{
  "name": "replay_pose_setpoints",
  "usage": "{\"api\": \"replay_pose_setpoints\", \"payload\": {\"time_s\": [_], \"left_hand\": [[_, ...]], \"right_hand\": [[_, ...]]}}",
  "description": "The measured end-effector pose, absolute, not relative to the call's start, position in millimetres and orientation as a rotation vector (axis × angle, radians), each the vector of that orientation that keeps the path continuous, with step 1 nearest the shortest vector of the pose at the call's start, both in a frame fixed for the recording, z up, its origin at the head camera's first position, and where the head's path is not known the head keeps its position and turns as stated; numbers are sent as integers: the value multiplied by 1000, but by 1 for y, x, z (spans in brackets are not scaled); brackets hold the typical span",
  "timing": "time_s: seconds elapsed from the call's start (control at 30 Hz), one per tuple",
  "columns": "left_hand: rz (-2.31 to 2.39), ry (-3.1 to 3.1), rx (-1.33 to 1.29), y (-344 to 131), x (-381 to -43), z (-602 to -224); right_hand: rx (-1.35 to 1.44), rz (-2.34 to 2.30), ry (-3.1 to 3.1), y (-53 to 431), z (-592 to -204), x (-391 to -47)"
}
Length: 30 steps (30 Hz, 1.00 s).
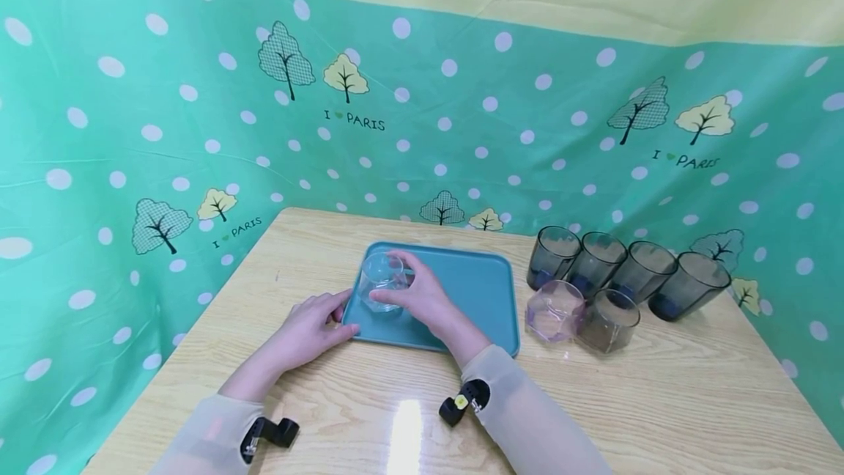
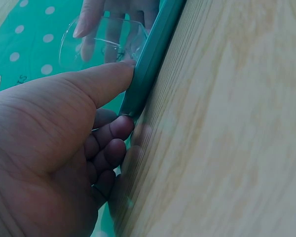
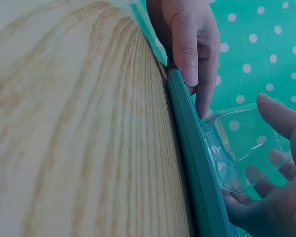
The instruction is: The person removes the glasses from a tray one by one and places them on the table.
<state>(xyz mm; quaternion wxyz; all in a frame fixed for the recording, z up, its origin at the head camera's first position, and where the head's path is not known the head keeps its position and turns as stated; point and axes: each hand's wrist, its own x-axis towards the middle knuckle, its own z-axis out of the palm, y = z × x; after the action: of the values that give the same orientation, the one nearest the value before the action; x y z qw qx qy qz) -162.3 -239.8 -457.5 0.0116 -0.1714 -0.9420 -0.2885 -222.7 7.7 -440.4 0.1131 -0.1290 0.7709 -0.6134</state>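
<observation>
A clear, faceted drinking glass [image 1: 377, 287] stands at the left end of a blue-green rectangular tray [image 1: 476, 292]. My right hand [image 1: 427, 295] holds this glass from its right side, thumb on the near face and fingers around the far one. In the right wrist view, the fingers show through the glass wall [image 3: 241, 133]. At the tray's near left corner, my left hand [image 1: 308, 332] grips the edge. The left wrist view has its thumb [image 2: 111, 81] on the rim, with the other fingers curled against the outer side.
Right of the tray, several tall dark grey tumblers [image 1: 554, 251] stand in a row. In front of them are a pinkish faceted glass [image 1: 555, 311] and a smoky grey one [image 1: 609, 321]. A green dotted cloth [image 1: 448, 167] hangs behind the wooden table [image 1: 356, 402].
</observation>
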Motion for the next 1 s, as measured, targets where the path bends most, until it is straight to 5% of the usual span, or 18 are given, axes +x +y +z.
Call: {"api": "replay_pose_setpoints", "payload": {"time_s": [1.0], "left_hand": [[-892,-2919,-553,-241,-163,-462]], "right_hand": [[-366,-1832,2306,25,-416,-212]]}}
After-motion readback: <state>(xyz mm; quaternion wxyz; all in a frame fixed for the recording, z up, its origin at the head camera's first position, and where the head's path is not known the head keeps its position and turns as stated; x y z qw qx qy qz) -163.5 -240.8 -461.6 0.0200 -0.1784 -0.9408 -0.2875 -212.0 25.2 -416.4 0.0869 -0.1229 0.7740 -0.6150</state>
